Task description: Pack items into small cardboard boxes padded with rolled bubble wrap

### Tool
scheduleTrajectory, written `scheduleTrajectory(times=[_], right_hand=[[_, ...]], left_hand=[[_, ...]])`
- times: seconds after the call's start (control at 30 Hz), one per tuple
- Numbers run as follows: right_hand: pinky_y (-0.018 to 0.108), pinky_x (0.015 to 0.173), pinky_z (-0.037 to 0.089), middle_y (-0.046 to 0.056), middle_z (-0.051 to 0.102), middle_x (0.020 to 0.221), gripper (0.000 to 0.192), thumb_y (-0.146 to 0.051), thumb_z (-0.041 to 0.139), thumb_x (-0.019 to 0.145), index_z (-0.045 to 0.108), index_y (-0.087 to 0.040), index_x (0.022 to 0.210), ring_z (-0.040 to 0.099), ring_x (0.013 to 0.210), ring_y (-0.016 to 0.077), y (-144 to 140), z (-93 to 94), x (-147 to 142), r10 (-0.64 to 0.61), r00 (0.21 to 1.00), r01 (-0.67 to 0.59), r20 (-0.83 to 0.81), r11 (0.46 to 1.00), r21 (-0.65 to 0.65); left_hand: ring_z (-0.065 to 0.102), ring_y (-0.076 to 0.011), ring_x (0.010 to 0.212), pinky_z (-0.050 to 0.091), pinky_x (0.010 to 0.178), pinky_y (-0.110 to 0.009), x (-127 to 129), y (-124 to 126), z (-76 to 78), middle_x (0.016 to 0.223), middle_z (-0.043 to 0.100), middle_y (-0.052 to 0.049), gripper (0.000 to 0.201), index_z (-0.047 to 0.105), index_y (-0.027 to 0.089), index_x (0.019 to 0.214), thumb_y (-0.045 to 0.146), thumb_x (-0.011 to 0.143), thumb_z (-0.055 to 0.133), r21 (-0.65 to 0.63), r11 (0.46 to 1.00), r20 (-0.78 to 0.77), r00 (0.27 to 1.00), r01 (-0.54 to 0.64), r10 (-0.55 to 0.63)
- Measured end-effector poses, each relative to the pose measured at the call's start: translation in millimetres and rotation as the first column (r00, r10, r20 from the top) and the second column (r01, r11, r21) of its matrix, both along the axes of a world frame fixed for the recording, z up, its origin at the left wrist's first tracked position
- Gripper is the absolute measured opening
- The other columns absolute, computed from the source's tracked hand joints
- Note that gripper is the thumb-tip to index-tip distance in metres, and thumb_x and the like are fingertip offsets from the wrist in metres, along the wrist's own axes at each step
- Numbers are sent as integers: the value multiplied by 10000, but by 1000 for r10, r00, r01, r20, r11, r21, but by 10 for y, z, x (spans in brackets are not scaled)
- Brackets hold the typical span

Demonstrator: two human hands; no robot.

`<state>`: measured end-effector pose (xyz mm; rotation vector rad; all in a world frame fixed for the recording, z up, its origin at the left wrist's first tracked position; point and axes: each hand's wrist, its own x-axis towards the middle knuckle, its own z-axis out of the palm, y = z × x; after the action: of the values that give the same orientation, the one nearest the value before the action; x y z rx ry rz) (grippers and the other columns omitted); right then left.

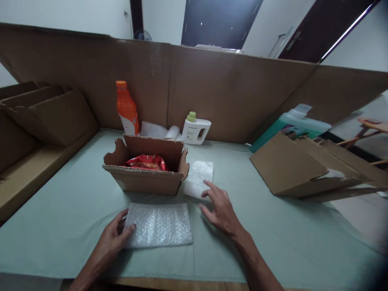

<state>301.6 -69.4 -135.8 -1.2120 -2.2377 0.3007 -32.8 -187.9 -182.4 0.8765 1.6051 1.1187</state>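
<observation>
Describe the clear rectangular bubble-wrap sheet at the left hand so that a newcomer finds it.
On the pale green tablecloth stands the central brown cardboard box. Nearer the camera, the left hand holds the sheet, wider than the clear bubble-wrap piece by the right hand.

A pale green tablecloth [224, 254] is covering the table [182, 283]; bare wood is showing along the near edge. A brown cardboard partition [242, 89] is standing along the far edge. Behind its left half, a white wall [75, 16] is rising, with a dark vertical strip [136, 16] running down it. Behind the far edge's middle, a dark grey panel [218, 24] is reflecting light. Behind the far right corner, a dark brown door [324, 28] is carrying a metal handle [293, 40]; a bright line is edging it. Beyond the right edge, wooden furniture [376, 126] is standing, partly hidden, and pale floor [354, 218] is showing.
</observation>
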Motion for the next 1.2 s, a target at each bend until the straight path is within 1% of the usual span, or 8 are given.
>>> scheduleTrajectory(times=[0.07,0.17,0.3,0.4,0.57,0.83,1.03,1.2], right_hand=[[478,939,495,114,687,1298,251,-340,687,825,638,-249,1054,652,1139,319,-183,-21,51,75,997,-70,17,980,-185],[450,912,515,95,716,1239,376,-419,653,884,627,-263,1225,668,1092,297,-313,-46,92,-37,999,28,-30,961,-275],[466,909,501,106,735,1163,447,-302,690,841,626,-219,1275,670,1059,302,-284,-212,26,-97,995,98,14,968,-232],[441,862,488,80,761,1012,270,-176,623,861,692,-220,1118,678,959,272,-297,-343,-34,-57,994,75,95,978,-196],[412,849,462,51,762,979,137,-270,664,894,710,-231,1017,680,938,250,-407,-275,40,59,996,-47,65,983,-176],[545,965,459,153,684,1282,180,-300,659,836,703,-201,980,590,1216,362,-5,-258,96,-237,971,233,-13,962,-145],[416,970,511,71,731,1144,73,-229,599,916,629,-234,850,673,1099,224,-325,91,237,52,938,-153,-343,950,-273],[333,913,518,43,755,1089,92,-142,622,885,660,-223,865,691,1023,178,-806,277,258,278,887,-444,-369,732,-516]], left_hand=[[726,-293,807,582,658,-337,-2,4,22,836,754,-89,715,643,132,1191,535,625,813,-23,1000,6,1000,-4,4],[722,-282,779,574,631,-327,-25,2,0,817,745,-76,718,624,144,1223,534,651,813,-45,999,26,1000,5,-4],[717,-258,780,562,635,-302,-43,-34,-54,852,750,-68,693,596,145,1263,521,713,788,-16,999,26,999,28,-27],[709,-238,764,550,631,-285,-25,-52,-11,895,762,-76,708,592,128,1265,515,702,776,-13,1000,-21,999,28,-28],[721,-272,839,567,675,-309,19,-34,125,935,772,-88,707,638,143,1199,550,631,750,-39,999,-113,993,-27,23],[720,-275,822,578,669,-309,34,-12,152,941,784,-96,641,706,161,1056,595,589,774,-39,999,-125,992,-33,28],[719,-281,832,583,671,-309,59,10,255,955,783,-94,613,721,162,999,606,578,758,-90,995,-144,989,-41,27],[720,-290,821,593,676,-340,-9,-16,237,940,783,-89,583,724,168,977,625,616,709,-147,989,-216,976,-13,-20]])
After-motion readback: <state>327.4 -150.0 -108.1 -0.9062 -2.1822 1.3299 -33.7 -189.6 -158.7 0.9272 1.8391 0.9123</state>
